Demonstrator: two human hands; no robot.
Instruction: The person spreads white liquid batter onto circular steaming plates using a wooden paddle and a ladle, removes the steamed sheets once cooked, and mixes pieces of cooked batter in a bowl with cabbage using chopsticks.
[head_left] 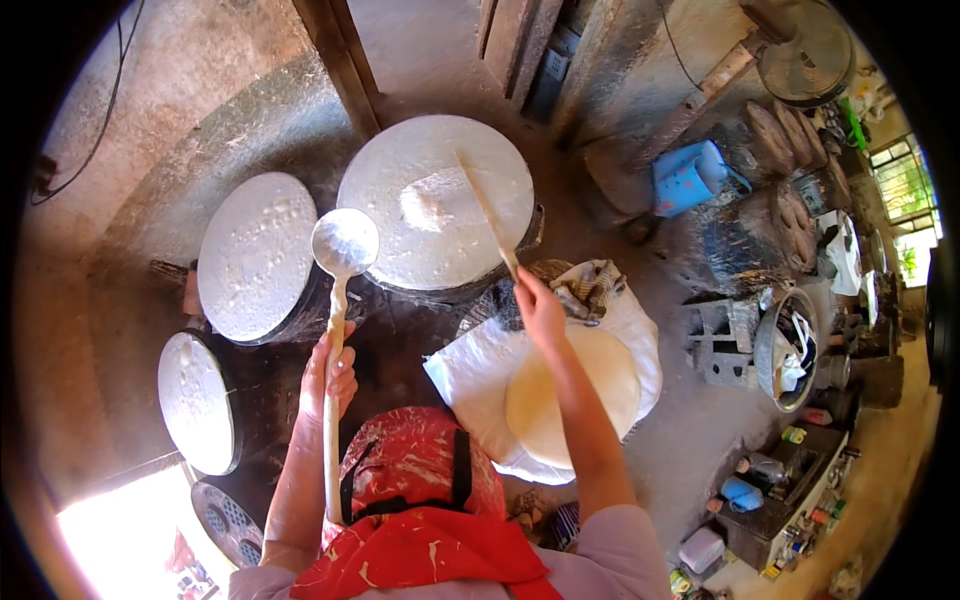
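My left hand (328, 378) is closed round the long pale handle of a ladle (346, 242), held upright with its white-coated bowl at the top. My right hand (541, 310) grips the end of a flat wooden stick (485, 208). The stick reaches over the biggest round griddle (385, 170), whose top is whitish with a brighter white patch of powder or batter in the middle. Whether the stick's tip touches that surface, I cannot tell. Below my right forearm, a pale round flatbread (540, 410) lies on a white sack (465, 365).
Two more white-topped round griddles, one larger (258, 255) and one smaller (195, 400), stand at my left. A crumpled cloth (590, 290) lies by the sack. To the right are a blue jug (690, 180), concrete blocks (720, 340), a metal basin (765, 350) and a cluttered low table (780, 500).
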